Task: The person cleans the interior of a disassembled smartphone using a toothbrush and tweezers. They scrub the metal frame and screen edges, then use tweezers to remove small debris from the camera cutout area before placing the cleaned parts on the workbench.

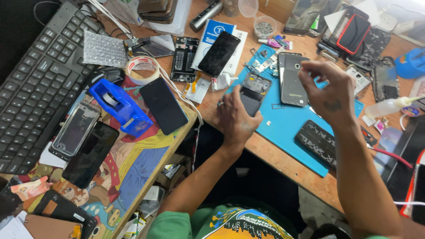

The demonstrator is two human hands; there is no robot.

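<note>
Phone frame [253, 92]: I am seeing it lying opened on the blue mat [283, 128]
Left hand [234, 118]: I am gripping the frame's near end
Right hand [326, 90]: I am hovering above the mat, fingertips pinched; whether anything sits between them I cannot tell
Beside: grey back cover [292, 79] lying just right of the frame

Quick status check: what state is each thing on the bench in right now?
Opened phone: back off, held by left hand.
Right hand: raised, fingertips pinched.
Back cover: detached, lying on blue mat.
Tape dispenser: loaded.
Squeeze bottle: lying on its side.
</note>
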